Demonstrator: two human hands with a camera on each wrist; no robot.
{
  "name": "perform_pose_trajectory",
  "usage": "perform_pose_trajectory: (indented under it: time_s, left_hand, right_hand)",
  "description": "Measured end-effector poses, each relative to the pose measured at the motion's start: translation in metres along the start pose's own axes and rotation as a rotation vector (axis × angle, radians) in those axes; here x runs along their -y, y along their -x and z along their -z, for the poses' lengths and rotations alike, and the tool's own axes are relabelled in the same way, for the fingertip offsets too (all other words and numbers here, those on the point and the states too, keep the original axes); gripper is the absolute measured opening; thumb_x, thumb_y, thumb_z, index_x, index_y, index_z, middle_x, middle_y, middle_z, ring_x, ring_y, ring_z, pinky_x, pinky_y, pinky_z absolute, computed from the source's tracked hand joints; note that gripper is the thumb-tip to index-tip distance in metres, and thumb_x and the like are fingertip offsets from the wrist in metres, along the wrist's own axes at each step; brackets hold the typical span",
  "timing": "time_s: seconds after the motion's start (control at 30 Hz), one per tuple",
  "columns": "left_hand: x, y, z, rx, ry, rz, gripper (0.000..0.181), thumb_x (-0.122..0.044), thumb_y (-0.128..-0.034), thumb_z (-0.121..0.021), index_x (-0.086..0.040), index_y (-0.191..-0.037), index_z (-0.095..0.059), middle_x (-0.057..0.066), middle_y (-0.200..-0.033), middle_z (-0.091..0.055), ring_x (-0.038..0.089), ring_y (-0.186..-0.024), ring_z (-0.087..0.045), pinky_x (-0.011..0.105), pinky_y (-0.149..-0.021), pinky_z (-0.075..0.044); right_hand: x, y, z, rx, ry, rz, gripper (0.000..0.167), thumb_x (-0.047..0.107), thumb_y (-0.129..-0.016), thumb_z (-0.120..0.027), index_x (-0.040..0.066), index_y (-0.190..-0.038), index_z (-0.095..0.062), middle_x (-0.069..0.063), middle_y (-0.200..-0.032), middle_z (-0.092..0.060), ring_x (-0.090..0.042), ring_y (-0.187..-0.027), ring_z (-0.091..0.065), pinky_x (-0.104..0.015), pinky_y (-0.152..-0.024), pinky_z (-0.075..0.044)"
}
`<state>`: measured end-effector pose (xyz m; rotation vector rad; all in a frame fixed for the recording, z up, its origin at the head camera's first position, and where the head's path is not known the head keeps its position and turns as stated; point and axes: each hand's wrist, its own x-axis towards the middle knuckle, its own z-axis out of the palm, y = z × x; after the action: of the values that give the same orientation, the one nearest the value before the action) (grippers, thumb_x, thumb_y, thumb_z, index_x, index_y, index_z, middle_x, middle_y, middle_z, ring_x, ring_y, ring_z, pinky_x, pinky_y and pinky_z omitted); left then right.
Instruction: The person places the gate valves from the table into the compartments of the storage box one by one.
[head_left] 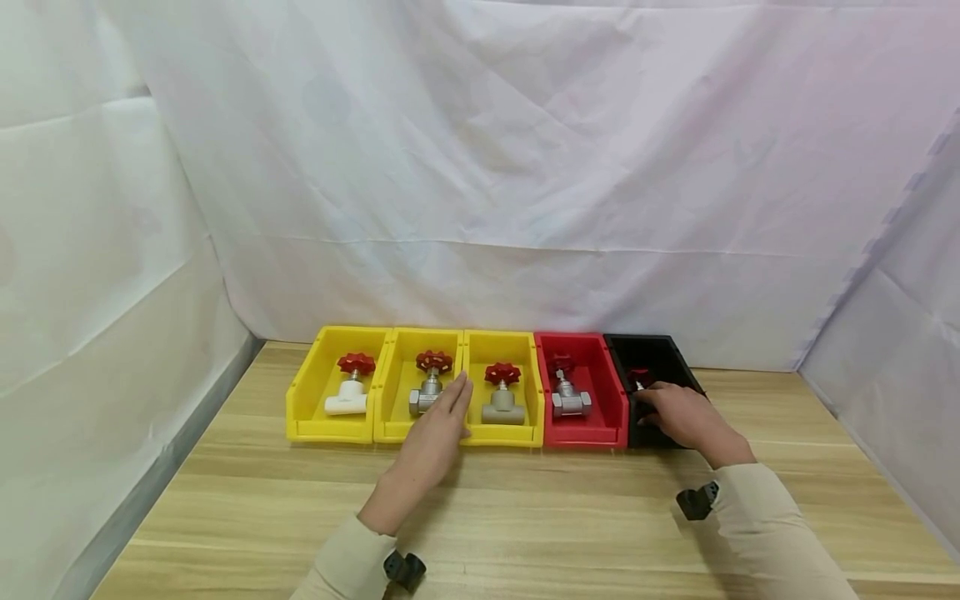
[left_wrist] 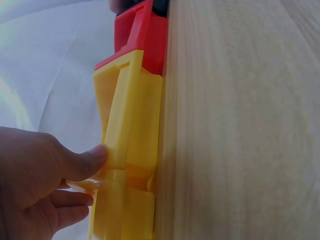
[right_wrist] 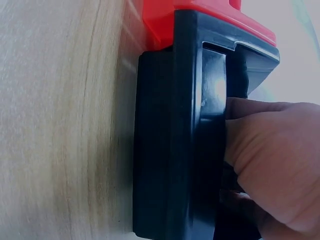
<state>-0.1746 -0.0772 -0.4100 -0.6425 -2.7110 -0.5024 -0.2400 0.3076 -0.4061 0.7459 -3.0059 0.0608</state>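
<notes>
In the head view, my left hand (head_left: 435,433) lies over the divider between the middle and right yellow bins (head_left: 504,437). In the left wrist view, its thumb (left_wrist: 97,156) and fingers grip the yellow walls from both sides. My right hand (head_left: 686,417) reaches into the black bin (head_left: 660,350), its curled fingers at a valve with a red handwheel (head_left: 639,376); the valve's body is mostly hidden. In the right wrist view, the fingertips disappear behind the black front lip (right_wrist: 212,90).
A white valve (head_left: 347,398) lies in the leftmost yellow bin, a metal valve (head_left: 427,396) in the middle one and a grey-beige valve (head_left: 502,404) in the right one. The red bin (head_left: 585,437) holds another metal valve (head_left: 572,400). White cloth (head_left: 525,167) hangs behind the wooden table (head_left: 562,517).
</notes>
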Motion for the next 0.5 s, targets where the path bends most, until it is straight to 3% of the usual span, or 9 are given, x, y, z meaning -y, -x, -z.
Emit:
perform_pose_trajectory:
  time_s: [0.23,0.5]
  left_hand:
    - [0.002,-0.002,-0.002,-0.019,-0.006,-0.015,0.064,0.000,-0.0829,-0.072,0.007,-0.139,-0.042,0.022,-0.147,-0.035,0.037,-0.130,-0.042,0.036,-0.089,-0.050]
    - [0.009,-0.003,0.004,0.005,-0.054,-0.022,0.064,-0.009,-0.0849,-0.072,0.005,-0.139,-0.043,0.021,-0.147,-0.036,0.039,-0.129,-0.042,0.047,-0.102,-0.040]
  right_hand:
    - [0.004,0.002,0.006,0.006,0.007,-0.011,0.031,0.017,-0.083,-0.075,0.005,-0.111,-0.068,-0.017,-0.104,-0.064,-0.036,-0.094,-0.061,-0.050,-0.074,-0.053]
    - [0.021,0.015,0.019,-0.123,0.044,0.024,0.031,0.022,-0.086,-0.072,0.005,-0.111,-0.068,-0.020,-0.106,-0.064,-0.038,-0.095,-0.061,-0.053,-0.075,-0.053]
